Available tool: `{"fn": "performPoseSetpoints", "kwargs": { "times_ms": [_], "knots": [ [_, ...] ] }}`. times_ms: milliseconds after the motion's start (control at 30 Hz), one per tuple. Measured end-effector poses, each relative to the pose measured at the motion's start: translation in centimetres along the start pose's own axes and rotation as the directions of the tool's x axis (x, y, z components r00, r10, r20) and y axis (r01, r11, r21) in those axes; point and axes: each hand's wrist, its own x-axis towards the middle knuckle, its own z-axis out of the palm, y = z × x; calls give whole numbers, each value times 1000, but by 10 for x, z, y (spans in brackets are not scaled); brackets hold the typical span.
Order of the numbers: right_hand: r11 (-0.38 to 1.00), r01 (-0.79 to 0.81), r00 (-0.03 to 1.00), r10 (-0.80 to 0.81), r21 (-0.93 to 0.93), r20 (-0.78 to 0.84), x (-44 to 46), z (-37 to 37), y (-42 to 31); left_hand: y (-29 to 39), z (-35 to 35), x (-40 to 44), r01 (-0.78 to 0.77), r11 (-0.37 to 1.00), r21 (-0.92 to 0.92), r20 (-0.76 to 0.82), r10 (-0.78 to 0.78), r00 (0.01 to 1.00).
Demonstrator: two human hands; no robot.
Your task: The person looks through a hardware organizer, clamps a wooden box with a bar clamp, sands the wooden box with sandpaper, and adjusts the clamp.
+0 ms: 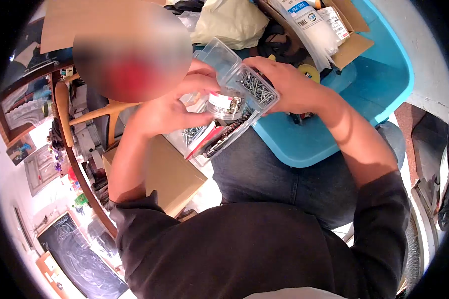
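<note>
One dark shirt (264,249) comes nearest, with jeans (249,174) past it and the rim of a blue bin (304,158) reaching over the lap on the right side. Ahead of the body, a clear compartment box (240,132) is held at a slant; it carries screws (257,88), dark fasteners (223,138) and a red-and-white packet (204,141).

The left hand (172,107) has a small round tub (227,104) between thumb and fingers, parted by just the tub's width, over the middle of the box; whether the two touch, I cannot tell. Metal pieces show through the tub's wall. The right hand (289,84) grips the box's right end, fingers closed around the edge, tips mostly hidden.

The step in hand looks like handling the tub at the box, lifting or placing being unclear. Either calls for a steady right grip, lest loose screws slide, and a level tub.

Farther off are a carton (356,50) of packets at the bin, a pale bag (229,22), a wooden chair (62,107) and, well away, a blackboard (80,259).
</note>
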Motion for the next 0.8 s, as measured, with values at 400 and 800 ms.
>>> {"fn": "performPoseSetpoints", "kwargs": {
  "times_ms": [400, 800],
  "knots": [
    [996, -72, 997, 70, 47, 31, 0, -5, -12, -1, 12, -32, 35, 944, -329, -167, -94, 981],
    [997, -73, 997, 72, 24, 19, 0, -3, -10, 1, 22, -30, -16, 940, -341, -261, -78, 962]
  ]
}}
